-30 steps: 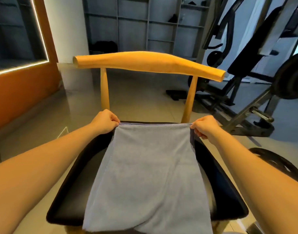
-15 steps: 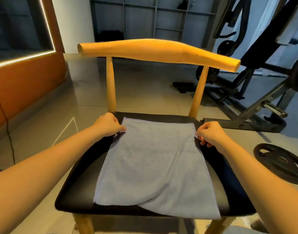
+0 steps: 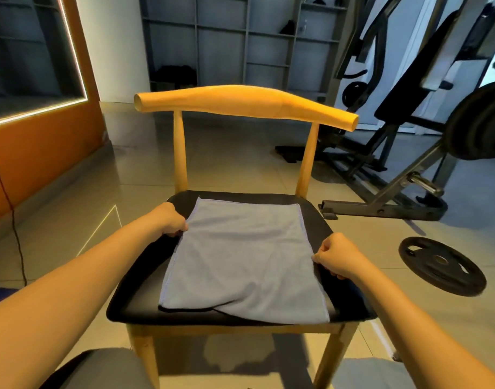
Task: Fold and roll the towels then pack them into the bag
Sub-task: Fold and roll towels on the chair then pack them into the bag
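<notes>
The towel (image 3: 240, 259) lies spread on the black seat (image 3: 145, 299), its far hem close to the seat's back edge. Its near end reaches the front lip, where one corner has buckled over itself. The left hand (image 3: 170, 221) sits at the left hem, fingers curled in and pinching the edge. The right hand (image 3: 334, 258) is at the right hem, somewhat nearer the person, fingers likewise curled tight on the cloth, though the pinch itself is tucked under the knuckles. To my eye this is the set-up for a fold. To do it well I'd bring both hands level with each other first, so the crease runs straight across rather than slanting. Draw the cloth lightly taut between them, lift low, and lay hem onto hem. That buckle at the near end wants smoothing flat before any rolling, or the roll will come out lumpy. The seat looks slick, so the towel could slide off the front. No bag in sight from here.
</notes>
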Demonstrator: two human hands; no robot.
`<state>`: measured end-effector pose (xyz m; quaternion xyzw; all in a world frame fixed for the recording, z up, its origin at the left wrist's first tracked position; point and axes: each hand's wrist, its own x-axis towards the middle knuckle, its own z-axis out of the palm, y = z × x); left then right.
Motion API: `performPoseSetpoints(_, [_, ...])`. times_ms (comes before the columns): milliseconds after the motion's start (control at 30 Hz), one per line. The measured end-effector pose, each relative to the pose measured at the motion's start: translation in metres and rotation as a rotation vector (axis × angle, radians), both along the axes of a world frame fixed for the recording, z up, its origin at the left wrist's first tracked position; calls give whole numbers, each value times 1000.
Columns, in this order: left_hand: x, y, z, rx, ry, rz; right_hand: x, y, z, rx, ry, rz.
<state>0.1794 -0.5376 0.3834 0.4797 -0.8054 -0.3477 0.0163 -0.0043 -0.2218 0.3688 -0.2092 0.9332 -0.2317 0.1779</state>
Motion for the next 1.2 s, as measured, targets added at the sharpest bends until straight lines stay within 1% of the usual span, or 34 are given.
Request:
performPoseSetpoints(100, [6,1,-2,-17,14,4,3,1,-2,-9,33,-16])
performPoseSetpoints(200, [12,10,3,0,-36,-55,9,3,0,-24,36,-20])
performPoseSetpoints(300, [29,19,7,0,-128,-99,21,12,6,31,-28,-1])
performPoseSetpoints(400, [49,22,6,40,-183,-108,37,25,13,91,-100,45])
performPoseSetpoints(500, [66,25,1,71,-171,-107,48,32,13,109,-119,74])
performPoseSetpoints(567, [73,29,-3,67,-121,-83,54,36,11,110,-125,82])
performPoseSetpoints(633, [77,35,-9,43,-47,-45,57,40,9,74,-141,64])
performPoseSetpoints(767, [89,51,-14,-15,58,7,67,52,10,-68,-210,6])
performPoseSetpoints(867, [103,65,-16,-30,21,-63,76,60,6,-114,-230,-3])
performPoseSetpoints(933, [112,72,-19,-56,-25,-116,84,64,3,-102,-288,6])
performPoseSetpoints(1000, [118,78,-21,-88,-34,-123,89,68,0,-142,-357,-3])
performPoseSetpoints(1133, [125,87,-25,-108,22,-48,94,73,-12,-323,-425,-104])
performPoseSetpoints(1200, [128,93,-26,-149,31,-19,96,75,-19,-435,-477,-156])
